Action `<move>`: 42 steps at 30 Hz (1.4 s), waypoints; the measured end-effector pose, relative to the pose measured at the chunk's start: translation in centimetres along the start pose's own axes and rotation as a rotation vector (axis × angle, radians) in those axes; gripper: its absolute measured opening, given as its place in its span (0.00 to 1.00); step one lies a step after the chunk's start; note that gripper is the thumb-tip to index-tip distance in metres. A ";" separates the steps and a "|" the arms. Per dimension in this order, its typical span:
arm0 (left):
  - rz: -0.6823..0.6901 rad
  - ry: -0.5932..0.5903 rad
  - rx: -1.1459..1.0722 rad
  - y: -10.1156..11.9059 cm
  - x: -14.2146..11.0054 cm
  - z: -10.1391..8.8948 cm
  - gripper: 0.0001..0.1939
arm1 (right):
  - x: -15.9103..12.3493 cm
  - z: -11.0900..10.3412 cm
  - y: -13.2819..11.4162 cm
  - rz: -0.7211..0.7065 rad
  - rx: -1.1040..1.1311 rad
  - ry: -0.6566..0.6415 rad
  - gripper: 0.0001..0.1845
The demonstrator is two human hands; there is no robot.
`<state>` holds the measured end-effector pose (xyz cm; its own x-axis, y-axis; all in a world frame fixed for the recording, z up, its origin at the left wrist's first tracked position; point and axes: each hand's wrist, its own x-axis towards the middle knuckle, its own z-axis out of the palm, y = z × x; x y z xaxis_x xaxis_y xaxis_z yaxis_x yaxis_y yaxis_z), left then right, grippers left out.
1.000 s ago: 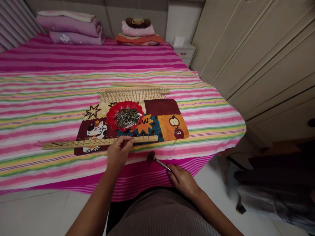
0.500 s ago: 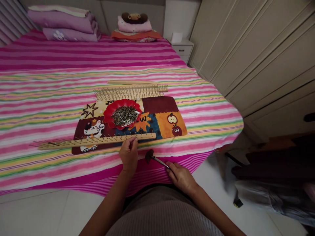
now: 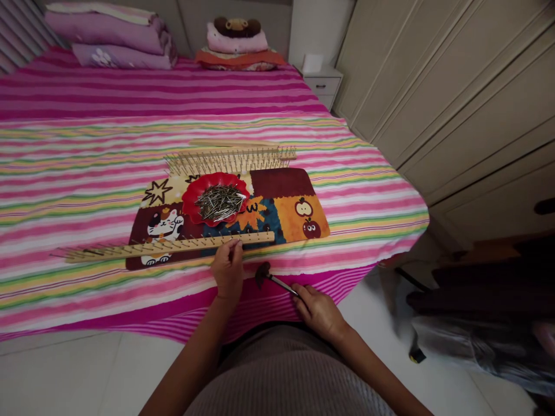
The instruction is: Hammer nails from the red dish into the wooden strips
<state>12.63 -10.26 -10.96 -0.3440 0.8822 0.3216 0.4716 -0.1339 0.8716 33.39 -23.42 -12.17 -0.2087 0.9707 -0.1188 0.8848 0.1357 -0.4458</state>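
A long wooden strip (image 3: pixel 173 248) with a row of nails standing in it lies across the front of a patterned mat (image 3: pixel 284 188). My left hand (image 3: pixel 228 268) is closed at the strip's near edge, thumb and fingers pinched on it. Whether a nail is also between the fingertips is hidden. In my right hand (image 3: pixel 321 312) is a small hammer (image 3: pixel 280 283), gripped by its handle, its dark head pointing left, apart from the strip. Behind the strip, a red scalloped bowl (image 3: pixel 191 199) full of loose nails (image 3: pixel 220 203) rests on the mat.
More nail-studded wooden strips (image 3: pixel 229 160) lie beyond the bowl, and a plain strip (image 3: pixel 234 143) lies behind them. All rest on a striped bedspread (image 3: pixel 368 202). Folded bedding (image 3: pixel 108 34) is stacked at the headboard. A wardrobe (image 3: pixel 433 86) stands along the right.
The view has shifted very slightly. Both hands, the hammer and the strip hold nearly the same places as before.
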 end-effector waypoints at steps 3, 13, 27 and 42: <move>0.067 0.007 0.019 -0.3 0.2 -0.2 0.11 | 0.0 0.1 0.0 -0.007 -0.002 0.006 0.21; 0.142 -0.002 0.020 0.7 0.3 -0.9 0.09 | -0.1 0.2 0.0 -0.002 -0.004 0.019 0.20; -0.370 -0.072 -0.425 2.8 1.2 -2.3 0.15 | 0.0 -0.2 -0.2 0.023 -0.019 -0.010 0.21; -0.207 0.019 -0.189 1.4 0.9 -1.2 0.13 | 0.0 0.0 -0.2 0.016 -0.014 0.004 0.19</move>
<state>12.00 -10.16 -9.04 -0.4330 0.8912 0.1351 0.2310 -0.0352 0.9723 33.20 -23.47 -12.07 -0.1933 0.9735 -0.1221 0.8937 0.1233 -0.4314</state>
